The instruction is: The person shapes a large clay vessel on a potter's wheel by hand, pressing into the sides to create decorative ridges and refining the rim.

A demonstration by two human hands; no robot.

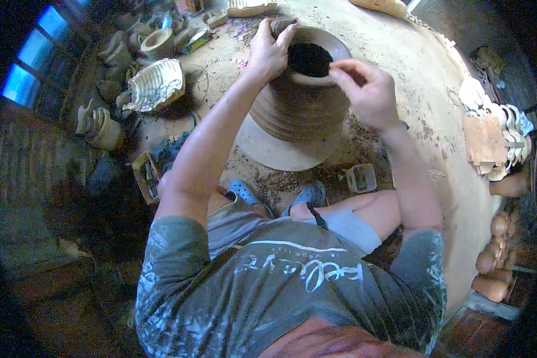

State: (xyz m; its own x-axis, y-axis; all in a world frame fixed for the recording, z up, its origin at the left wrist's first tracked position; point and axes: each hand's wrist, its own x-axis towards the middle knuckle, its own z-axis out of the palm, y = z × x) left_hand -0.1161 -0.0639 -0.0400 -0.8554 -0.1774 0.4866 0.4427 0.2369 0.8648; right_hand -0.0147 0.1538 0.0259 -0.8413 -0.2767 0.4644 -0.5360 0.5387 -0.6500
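A: Where's the clay pot?

B: The clay pot [298, 110] stands upright on a round disc [274, 154], its wide mouth facing up, dark inside.

A: And the hands?

B: The left hand [269, 56] is at the left side of the pot's rim [335, 43], thumb and fingers closed around a dark lump [282, 26]. The right hand [371, 92] is at the rim's right edge, thumb and fingertips drawn together; I can't tell whether they pinch anything.

A: What's the ground like?

B: A pale, earthy floor [423, 152], with dark crumbs [268, 179] scattered on the pot's near side.

A: And the room?

B: Bluish windows [36, 56] far to the pot's left; a dark wall well off to its right.

A: How much space to move?

B: On the near side the disc's edge juts past the pot's base, with blue clogs [243, 190] and a small tub [361, 178] near it. Left of the pot, a ridged broken piece [156, 85] and a bowl [157, 43] sit among clutter. Right of it, a wide stretch of floor reaches to stacked white pieces [513, 134] and, nearer the person, orange pots [491, 286].
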